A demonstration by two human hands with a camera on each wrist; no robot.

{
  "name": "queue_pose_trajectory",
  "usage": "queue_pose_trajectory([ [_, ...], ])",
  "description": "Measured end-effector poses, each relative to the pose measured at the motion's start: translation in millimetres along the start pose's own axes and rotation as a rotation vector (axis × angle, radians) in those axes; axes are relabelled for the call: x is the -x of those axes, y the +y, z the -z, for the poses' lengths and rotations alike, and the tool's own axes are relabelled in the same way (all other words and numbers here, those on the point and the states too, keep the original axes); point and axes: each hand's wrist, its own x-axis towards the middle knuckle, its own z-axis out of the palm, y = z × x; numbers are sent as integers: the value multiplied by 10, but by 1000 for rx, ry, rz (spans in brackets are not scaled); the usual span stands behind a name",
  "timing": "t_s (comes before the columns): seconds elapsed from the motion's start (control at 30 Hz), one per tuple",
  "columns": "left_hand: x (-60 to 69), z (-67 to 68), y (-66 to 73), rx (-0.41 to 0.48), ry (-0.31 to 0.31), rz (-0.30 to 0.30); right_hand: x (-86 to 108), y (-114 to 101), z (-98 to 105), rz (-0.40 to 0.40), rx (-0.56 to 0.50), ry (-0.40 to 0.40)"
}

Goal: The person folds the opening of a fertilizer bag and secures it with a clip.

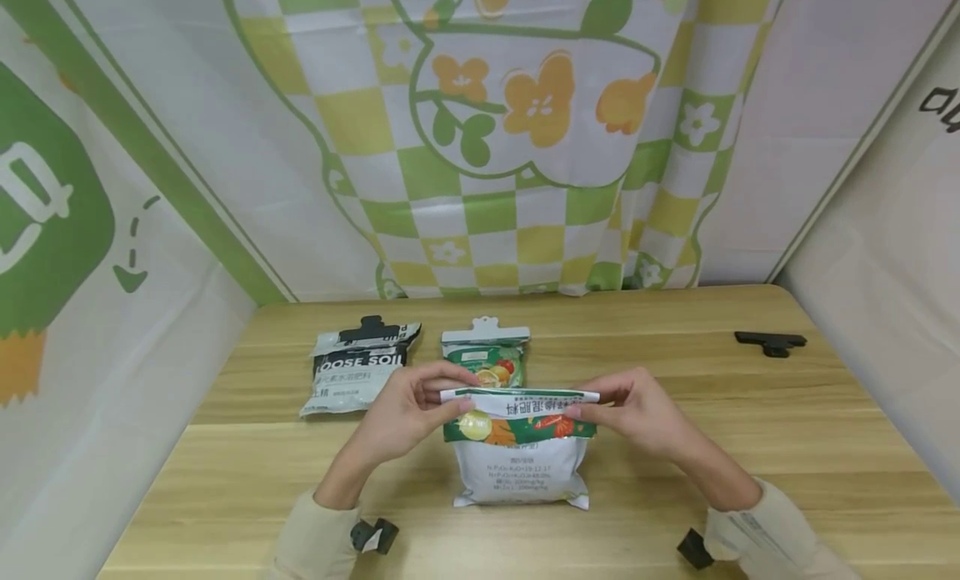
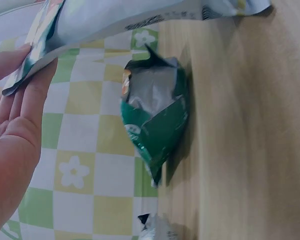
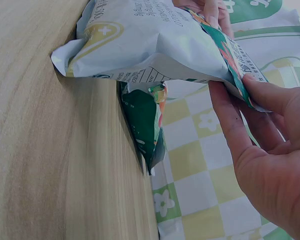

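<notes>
A white and green fertilizer bag (image 1: 521,472) stands on the wooden table in front of me, its top folded over into a flap. My left hand (image 1: 401,413) pinches the left end of that fold, thumb in front and fingers behind. At the right end, my right hand (image 1: 645,413) pinches the fold the same way. In the right wrist view the thumb presses on the folded edge of the bag (image 3: 155,40), with fingers underneath. Behind it is a green bag (image 1: 487,359) closed by a white clip (image 1: 486,333), partly hidden by the held bag.
On the left lies a black and silver soil bag (image 1: 356,376) with a black clip (image 1: 369,328) on its top. A loose black clip (image 1: 771,342) lies at the table's back right. A checked curtain (image 1: 517,230) hangs behind the table (image 1: 247,472).
</notes>
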Motion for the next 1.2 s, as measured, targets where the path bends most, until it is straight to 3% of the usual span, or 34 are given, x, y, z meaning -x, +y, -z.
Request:
queue_pose_trajectory([
  [0.23, 40, -35, -107, 73, 11, 178, -4, 12, 5, 4, 30, 31],
  [0.43, 63, -75, -187, 120, 51, 207, -1, 10, 17, -19, 53, 47],
  [0.8, 60, -134, -170, 292, 232, 256, -3, -46, 37, -141, 60, 83],
  [1.2, 19, -120, -196, 411, 256, 328, -6, -54, 83, -178, 56, 105],
])
